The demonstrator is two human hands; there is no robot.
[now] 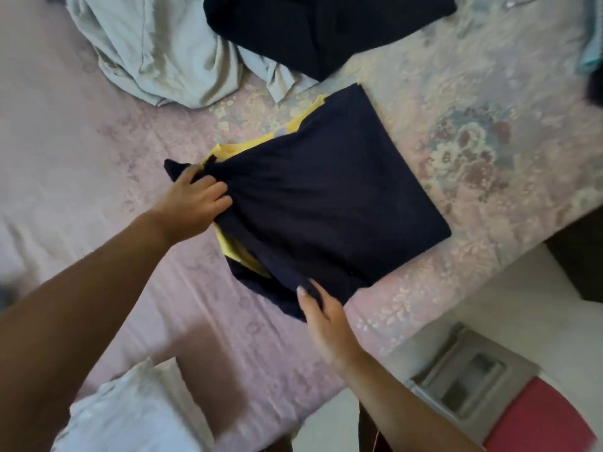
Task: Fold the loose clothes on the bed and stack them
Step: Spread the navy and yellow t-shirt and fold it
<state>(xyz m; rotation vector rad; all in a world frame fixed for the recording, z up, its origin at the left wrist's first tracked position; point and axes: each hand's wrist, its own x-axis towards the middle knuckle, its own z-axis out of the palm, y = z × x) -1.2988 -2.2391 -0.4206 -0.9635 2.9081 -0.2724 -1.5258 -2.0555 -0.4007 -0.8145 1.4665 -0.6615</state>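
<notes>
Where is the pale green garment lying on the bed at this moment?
In the head view the pale green garment lies crumpled at the upper left of the bed, beside a dark garment and beyond the navy and yellow shirt.

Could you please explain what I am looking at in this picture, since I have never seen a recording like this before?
There is no machine here: a person wears a wide-angle camera on the head, so the single picture looks forward and down at their own two arms. They are folding clothes on a bed with a pink flowered cover. In the middle lies a navy garment with yellow trim, partly folded into a rough square. The left hand grips its bunched end, and the right hand pinches its near edge. Farther away lie a crumpled pale green cloth and a dark garment, neither yet folded. At the lower right, off the bed, are a pale floor and a red object that is too blurred to name.
</notes>
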